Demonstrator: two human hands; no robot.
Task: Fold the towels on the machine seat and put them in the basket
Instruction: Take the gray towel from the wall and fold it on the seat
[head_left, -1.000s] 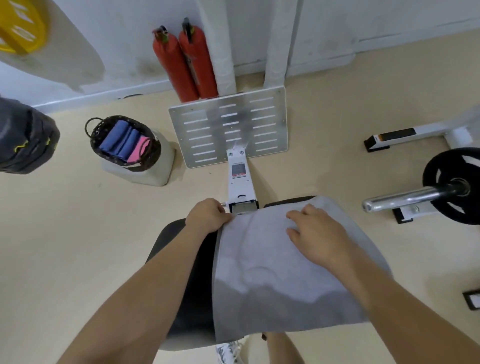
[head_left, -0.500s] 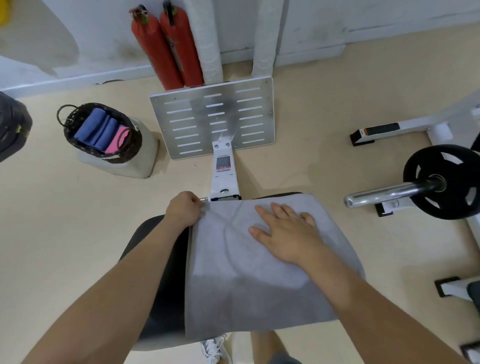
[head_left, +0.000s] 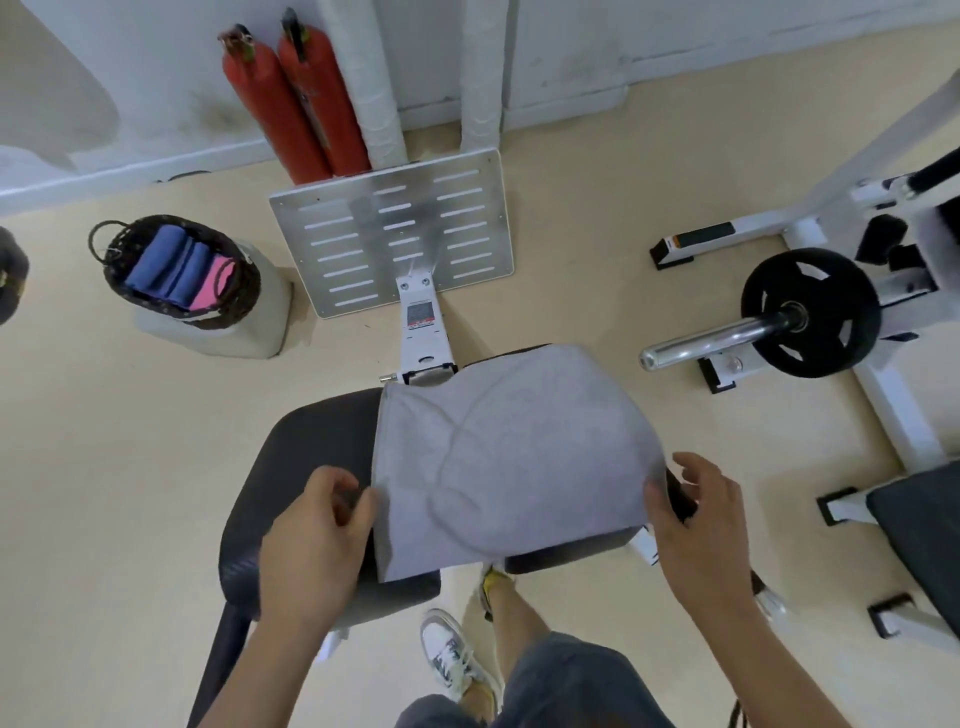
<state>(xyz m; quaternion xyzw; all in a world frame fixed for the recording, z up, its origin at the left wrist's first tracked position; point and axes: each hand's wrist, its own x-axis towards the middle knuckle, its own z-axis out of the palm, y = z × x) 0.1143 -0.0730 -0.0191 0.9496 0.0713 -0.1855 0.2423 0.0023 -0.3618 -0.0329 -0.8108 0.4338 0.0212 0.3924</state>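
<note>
Your grey towel (head_left: 509, 457) lies spread over the right part of the black seat (head_left: 311, 441). Its far edge reaches the seat's front and its near corner hangs a little over the edge by your legs. It looks like a single flat layer with soft creases, so I judge that no fold has been made in it.

Your left hand (head_left: 311, 535) is at the towel's left edge, fingers curled and thumb against the hem. I cannot tell whether it has the cloth pinched. Your right hand (head_left: 696, 525) is at the right edge, fingers loosely spread and curved. Its thumb touches or nearly touches the hem, and it grips nothing that I can see.

The basket (head_left: 111, 270) stands on a pale block on the floor, off to your left and well apart from the seat. Rolled or folded blue towels (head_left: 166, 265) and a pink one (head_left: 215, 280) already lie in it, so part of the job appears done.

This grey towel is the only one visible on the seat, so it is probably the last. What is left: take both side edges, fold the towel down to a size that fits, then carry it across to the basket. There looks to be little room left beside the pink one.
</note>
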